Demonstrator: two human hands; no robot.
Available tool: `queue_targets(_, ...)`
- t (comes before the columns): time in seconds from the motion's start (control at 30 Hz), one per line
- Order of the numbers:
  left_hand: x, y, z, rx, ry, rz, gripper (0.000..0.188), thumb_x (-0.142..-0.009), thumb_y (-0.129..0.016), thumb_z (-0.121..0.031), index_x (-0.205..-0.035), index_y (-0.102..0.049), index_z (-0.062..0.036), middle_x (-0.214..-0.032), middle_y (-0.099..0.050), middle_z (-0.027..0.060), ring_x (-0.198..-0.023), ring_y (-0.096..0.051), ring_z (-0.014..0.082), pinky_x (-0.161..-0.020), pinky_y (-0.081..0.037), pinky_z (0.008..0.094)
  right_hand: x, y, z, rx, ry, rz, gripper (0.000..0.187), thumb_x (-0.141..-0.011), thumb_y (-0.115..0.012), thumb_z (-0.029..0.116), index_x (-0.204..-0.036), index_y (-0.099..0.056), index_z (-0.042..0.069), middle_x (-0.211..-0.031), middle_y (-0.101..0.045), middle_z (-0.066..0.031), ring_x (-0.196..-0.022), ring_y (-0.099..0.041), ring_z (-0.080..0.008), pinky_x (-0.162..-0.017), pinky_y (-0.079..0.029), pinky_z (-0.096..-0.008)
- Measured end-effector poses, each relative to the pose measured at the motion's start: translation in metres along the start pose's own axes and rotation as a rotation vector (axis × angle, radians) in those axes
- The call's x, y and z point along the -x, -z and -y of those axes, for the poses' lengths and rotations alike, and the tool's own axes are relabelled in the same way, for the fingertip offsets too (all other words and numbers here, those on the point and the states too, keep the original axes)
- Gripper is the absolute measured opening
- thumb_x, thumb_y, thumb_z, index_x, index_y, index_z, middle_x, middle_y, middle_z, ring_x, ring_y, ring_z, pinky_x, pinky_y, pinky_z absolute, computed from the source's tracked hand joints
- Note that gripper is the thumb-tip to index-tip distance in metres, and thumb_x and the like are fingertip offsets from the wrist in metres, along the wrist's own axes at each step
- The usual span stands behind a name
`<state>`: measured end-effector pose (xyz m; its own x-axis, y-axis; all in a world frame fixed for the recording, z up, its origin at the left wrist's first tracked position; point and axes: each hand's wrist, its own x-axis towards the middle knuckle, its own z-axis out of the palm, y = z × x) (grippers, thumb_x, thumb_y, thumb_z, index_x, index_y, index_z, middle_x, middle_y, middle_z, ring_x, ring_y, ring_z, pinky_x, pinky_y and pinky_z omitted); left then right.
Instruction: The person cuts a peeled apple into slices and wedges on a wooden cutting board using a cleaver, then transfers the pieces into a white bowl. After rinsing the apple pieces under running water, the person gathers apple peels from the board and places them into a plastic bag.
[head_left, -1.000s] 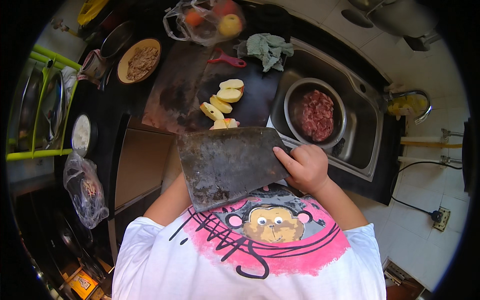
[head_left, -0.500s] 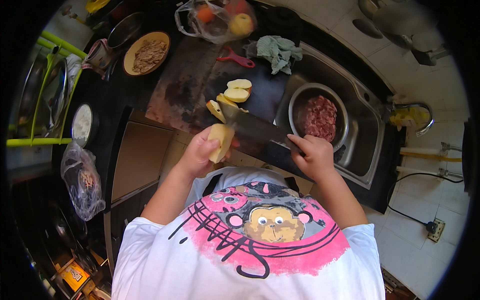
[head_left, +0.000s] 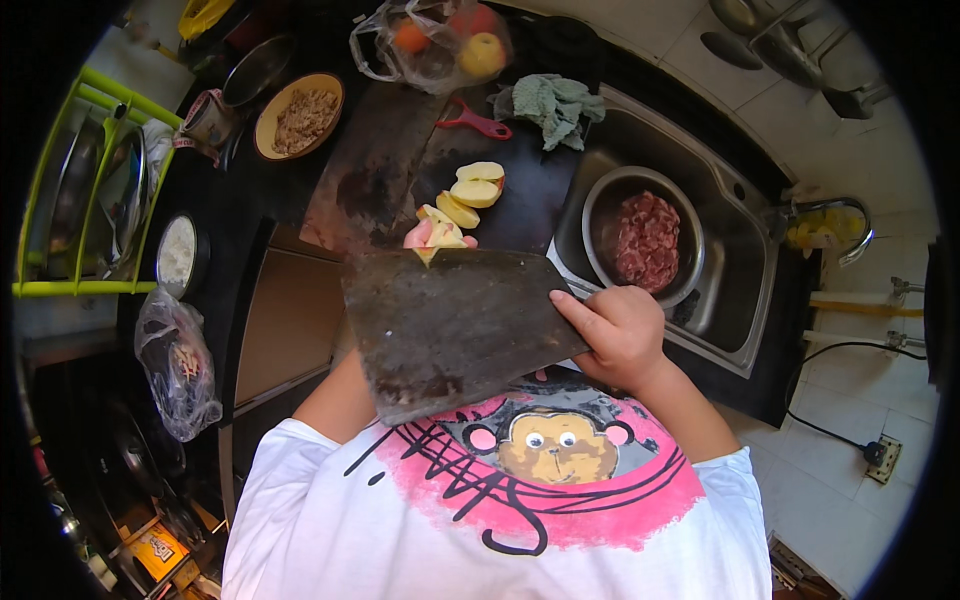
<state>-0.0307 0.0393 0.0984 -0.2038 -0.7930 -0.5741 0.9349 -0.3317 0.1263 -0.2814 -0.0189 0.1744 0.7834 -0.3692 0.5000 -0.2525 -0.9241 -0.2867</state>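
Note:
My right hand (head_left: 620, 335) is closed round the handle end of a broad dark cleaver (head_left: 450, 320), its index finger along the blade. The blade lies tilted in front of my chest and covers most of my left hand (head_left: 418, 236). Only some left fingertips show past its upper edge, round a pale apple piece (head_left: 442, 229); the rest of that grip is hidden. Just beyond, a slice of apple (head_left: 457, 210) and a halved, cored apple (head_left: 478, 184) lie on the dark board (head_left: 400, 140).
A red-handled peeler (head_left: 475, 120) and green cloth (head_left: 555, 108) lie farther back, near a bag of fruit (head_left: 430, 50). Right, a metal bowl of raw meat (head_left: 645, 240) sits in the sink (head_left: 740, 300). Left stand a bowl of shredded food (head_left: 303, 115) and a green rack (head_left: 80, 288).
The cleaver has come away from the apple slices toward my chest, its broad face now showing. My left hand has moved forward behind it, over the board.

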Motion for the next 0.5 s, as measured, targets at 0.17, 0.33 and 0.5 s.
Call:
queue_targets(0.17, -0.003, -0.037, 0.029, -0.183, -0.316, -0.373, 0.047, -0.084, -0.046, -0.053, -0.087, -0.057, -0.0073, -0.081, -0.063, 0.0082, -0.074, -0.061, 0.0204, -0.066, -0.051, 0.0337, 0.001, 0.003, 0.004, 0.099, 0.060, 0.004, 0.050, -0.053, -0.068, 0.022, -0.102, -0.065, 0.011, -0.059, -0.039, -0.0017, -0.051, -0.046, -0.0194, -0.046, -0.033, -0.0332)
queue_targets(0.33, 0.002, -0.028, 0.026, -0.124, -0.269, -0.123, 0.039, -0.086, -0.047, -0.046, -0.098, -0.052, -0.0091, -0.087, -0.060, 0.0098, -0.077, -0.060, 0.0203, -0.068, -0.052, 0.0337, 0.004, 0.005, 0.004, 0.139, 0.081, -0.014, 0.050, -0.052, -0.065, 0.025, -0.101, -0.066, 0.011, -0.059, -0.037, -0.0017, -0.050, -0.044, -0.0188, -0.046, -0.033, -0.0325)
queue_targets(0.5, 0.003, -0.008, 0.025, -0.080, -0.241, 0.073, 0.037, -0.088, -0.048, -0.041, -0.108, -0.049, -0.0108, -0.093, -0.058, 0.0110, -0.080, -0.060, 0.0206, -0.071, -0.052, 0.0346, 0.008, 0.005, 0.004, 0.162, 0.080, -0.022, 0.048, -0.053, -0.063, 0.022, -0.100, -0.066, 0.011, -0.059, -0.037, -0.0016, -0.050, -0.044, -0.0187, -0.046, -0.033, -0.0324)
